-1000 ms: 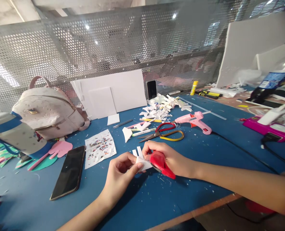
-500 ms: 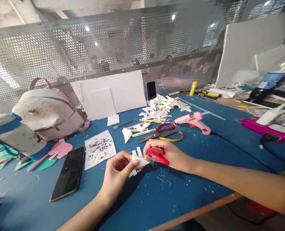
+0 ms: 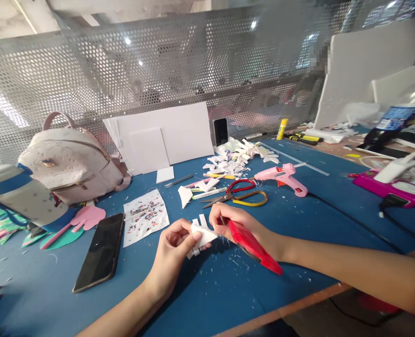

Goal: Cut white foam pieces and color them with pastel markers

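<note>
My left hand [image 3: 174, 248] pinches a small white foam board piece [image 3: 204, 235] between thumb and fingers. Its pointed end faces right. My right hand [image 3: 244, 227] is closed around a red utility knife [image 3: 254, 247], whose body slants down and right out of the hand; I cannot make out its blade. The right fingertips are close to the pointed end of the foam piece. Narrow white foam strips [image 3: 202, 220] lie just beyond and under my left hand. Scissors [image 3: 240, 194] with one red and one yellow handle loop rest beyond my right hand.
A pink glue gun [image 3: 282, 178] lies to the right, its cord running toward a magenta power strip [image 3: 379, 185]. White foam scraps [image 3: 228, 161] are heaped at the back. A phone [image 3: 100, 252], a speckled sheet [image 3: 146, 216], a tumbler [image 3: 35, 201] and a backpack [image 3: 70, 159] are on the left.
The red utility knife has swung in my right hand, and its body now reaches farther down and right. My left hand and the foam piece have barely moved.
</note>
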`<action>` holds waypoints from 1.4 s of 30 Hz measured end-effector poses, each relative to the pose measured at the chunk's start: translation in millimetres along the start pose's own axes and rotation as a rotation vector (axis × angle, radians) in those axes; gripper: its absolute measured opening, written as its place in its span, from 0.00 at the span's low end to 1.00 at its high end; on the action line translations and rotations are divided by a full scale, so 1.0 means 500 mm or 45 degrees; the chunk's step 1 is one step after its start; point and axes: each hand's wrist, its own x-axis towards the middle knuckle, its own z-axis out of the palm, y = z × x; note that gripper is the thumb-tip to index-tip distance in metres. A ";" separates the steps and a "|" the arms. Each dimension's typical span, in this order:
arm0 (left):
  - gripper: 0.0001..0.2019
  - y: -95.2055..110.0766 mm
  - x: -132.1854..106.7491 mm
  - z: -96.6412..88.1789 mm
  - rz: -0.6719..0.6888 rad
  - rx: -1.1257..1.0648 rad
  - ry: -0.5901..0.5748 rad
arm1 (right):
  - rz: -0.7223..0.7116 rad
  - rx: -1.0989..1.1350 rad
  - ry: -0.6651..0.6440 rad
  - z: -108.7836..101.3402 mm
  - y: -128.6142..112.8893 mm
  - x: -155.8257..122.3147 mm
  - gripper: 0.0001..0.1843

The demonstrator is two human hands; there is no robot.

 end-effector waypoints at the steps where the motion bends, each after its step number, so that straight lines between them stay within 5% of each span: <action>1: 0.16 0.000 0.000 -0.001 0.004 -0.018 0.012 | -0.050 -0.050 0.050 0.000 0.001 0.001 0.10; 6: 0.15 0.004 0.000 -0.001 0.016 -0.039 0.023 | -0.167 -0.184 0.141 -0.005 0.007 0.006 0.07; 20: 0.14 0.006 0.007 -0.007 0.067 0.043 0.057 | -0.037 -0.133 0.098 -0.011 0.019 0.008 0.02; 28: 0.14 0.006 0.006 -0.008 0.069 0.111 0.037 | -0.033 -0.192 -0.117 -0.021 -0.003 0.010 0.06; 42: 0.14 0.012 0.023 -0.026 0.126 0.250 0.194 | 0.063 -0.518 0.165 -0.077 0.055 0.043 0.06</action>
